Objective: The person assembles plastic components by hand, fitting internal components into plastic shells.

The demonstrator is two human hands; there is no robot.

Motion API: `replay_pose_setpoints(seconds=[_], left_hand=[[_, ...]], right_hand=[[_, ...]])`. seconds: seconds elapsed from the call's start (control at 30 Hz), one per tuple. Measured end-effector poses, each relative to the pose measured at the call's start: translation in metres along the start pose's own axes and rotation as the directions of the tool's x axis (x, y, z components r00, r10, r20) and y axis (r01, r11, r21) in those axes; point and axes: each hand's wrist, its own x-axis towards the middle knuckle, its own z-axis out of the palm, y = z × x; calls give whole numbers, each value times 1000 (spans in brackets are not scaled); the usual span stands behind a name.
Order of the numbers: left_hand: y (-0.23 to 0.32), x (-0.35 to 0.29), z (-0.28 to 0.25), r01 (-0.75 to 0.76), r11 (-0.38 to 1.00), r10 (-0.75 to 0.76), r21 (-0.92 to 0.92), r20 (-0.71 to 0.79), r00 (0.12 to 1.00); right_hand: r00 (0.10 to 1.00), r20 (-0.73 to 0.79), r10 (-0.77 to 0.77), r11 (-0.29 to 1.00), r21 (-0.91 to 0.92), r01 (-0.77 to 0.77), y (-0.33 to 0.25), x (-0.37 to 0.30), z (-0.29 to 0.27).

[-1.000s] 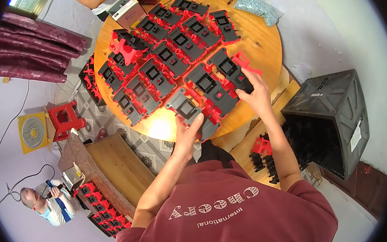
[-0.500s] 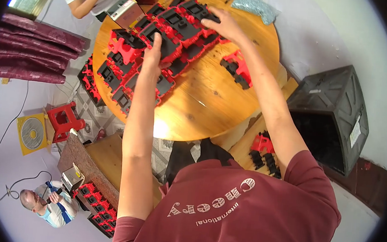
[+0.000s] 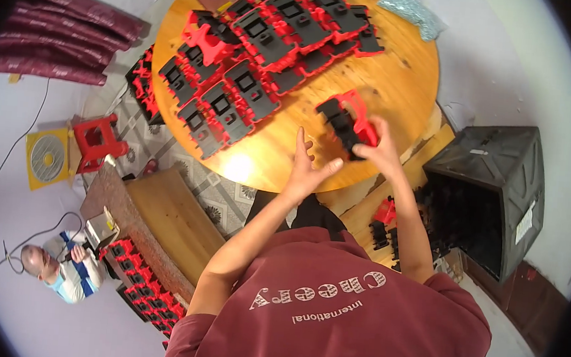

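My right hand (image 3: 383,149) grips the near end of a red-and-black plastic piece (image 3: 345,119) at the right of the round wooden table (image 3: 281,144). Its thumb lies on the black part and the fingers go round the red side. My left hand (image 3: 307,173) hovers by the table's near edge, thumb and fingers spread, with nothing in it. Ahead and to the left, several similar red-and-black pieces (image 3: 263,37) lie in tight, stacked rows. One mostly red piece (image 3: 204,41) sits on top, turned differently from the others.
A clear plastic bag (image 3: 412,13) lies at the far right of the table. To my right stands a large black bin (image 3: 499,195); more pieces (image 3: 384,220) lie near it. At the lower left, a person (image 3: 67,265) sits by a bench with more pieces (image 3: 146,282). A red stool (image 3: 100,142) stands left.
Both hands have left the stacked rows. My right hand has come back to the separate piece and taken hold of it; my left hand has drawn back toward me, spread.
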Motion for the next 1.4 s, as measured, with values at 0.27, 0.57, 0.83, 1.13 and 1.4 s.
replay_pose_setpoints(seconds=[0.27,0.57,0.83,1.13,1.4], left_hand=[[60,2,-81,-283,950,202,-131,-435,878],[95,105,-138,-37,948,-56,-317,-282,958],[85,97,-137,126,958,-162,-256,-123,979],[-20,-90,104,-551,730,431,404,353,830],[-145,-108,232,579,810,-573,89,326,752]], right_hand=[[945,315,-85,844,527,-100,-79,-48,79],[970,169,175,872,430,-232,4,-170,117],[801,-256,542,748,581,-321,75,-289,114],[595,-797,109,557,-447,-700,277,-293,-45],[704,-704,97,677,-472,-566,321,-283,-108]])
